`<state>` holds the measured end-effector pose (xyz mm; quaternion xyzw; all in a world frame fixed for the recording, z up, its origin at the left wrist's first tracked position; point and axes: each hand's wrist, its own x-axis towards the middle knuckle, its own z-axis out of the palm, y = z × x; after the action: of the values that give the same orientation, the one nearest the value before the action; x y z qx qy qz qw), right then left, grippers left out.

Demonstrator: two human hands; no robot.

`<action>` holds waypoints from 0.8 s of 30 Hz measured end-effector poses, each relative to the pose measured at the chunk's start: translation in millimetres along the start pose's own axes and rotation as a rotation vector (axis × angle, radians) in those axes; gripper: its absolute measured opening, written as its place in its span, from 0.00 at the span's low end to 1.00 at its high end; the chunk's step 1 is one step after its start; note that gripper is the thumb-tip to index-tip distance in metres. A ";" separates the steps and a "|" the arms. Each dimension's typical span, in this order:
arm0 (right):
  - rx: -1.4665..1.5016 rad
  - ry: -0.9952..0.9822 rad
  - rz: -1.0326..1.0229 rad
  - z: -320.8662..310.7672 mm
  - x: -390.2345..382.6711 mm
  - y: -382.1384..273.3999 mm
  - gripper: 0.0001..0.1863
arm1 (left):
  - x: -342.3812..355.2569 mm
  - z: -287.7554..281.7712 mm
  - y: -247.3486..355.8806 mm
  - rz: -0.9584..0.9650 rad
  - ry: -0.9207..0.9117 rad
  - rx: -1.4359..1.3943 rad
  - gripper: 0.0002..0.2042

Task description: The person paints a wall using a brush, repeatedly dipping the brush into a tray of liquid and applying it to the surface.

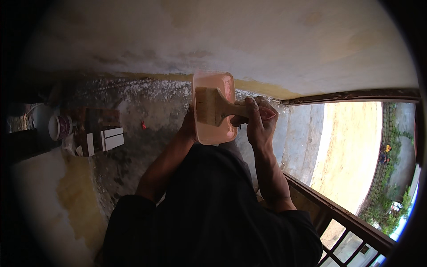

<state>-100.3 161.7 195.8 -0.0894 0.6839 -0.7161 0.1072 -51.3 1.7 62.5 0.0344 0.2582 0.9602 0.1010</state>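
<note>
In front of my chest is a rectangular, rounded-corner plastic tub (215,135) with peach-pink liquid in it, likely paint. My left hand (189,124) holds it from its left side; most of those fingers are hidden behind the tub. A wide flat paintbrush (227,108) lies level across the tub's opening, its bristles over the liquid at the left. Whether the bristles touch the liquid I cannot tell. My right hand (261,123) is closed around the brush's handle, whose reddish end sticks out past the fingers.
Ahead stands a pale, patchy wall (275,40) above a paint-spattered grey floor (153,113). At left, a white bucket (60,127) is beside a brown box-like piece (100,118) with white panels. A doorway with a dark frame (356,95) opens on the right, with a barred brown door (342,222) below.
</note>
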 end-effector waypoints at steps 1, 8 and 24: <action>0.027 -0.010 0.016 0.3 -2.8 1.7 0.16 | -1.7 -2.7 -1.9 0.006 -0.012 -0.013 0.35; 0.109 0.014 0.120 1.6 -13.3 3.5 0.14 | -9.6 -6.7 -16.7 -0.007 0.029 -0.239 0.36; -0.698 -0.313 -0.778 -4.7 5.4 -19.7 0.18 | 9.6 15.4 -0.9 0.163 0.081 0.243 0.24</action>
<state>-107.4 165.6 215.2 -0.4716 0.7734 -0.4113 -0.1014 -58.7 12.0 75.5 0.0285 0.3728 0.9274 0.0073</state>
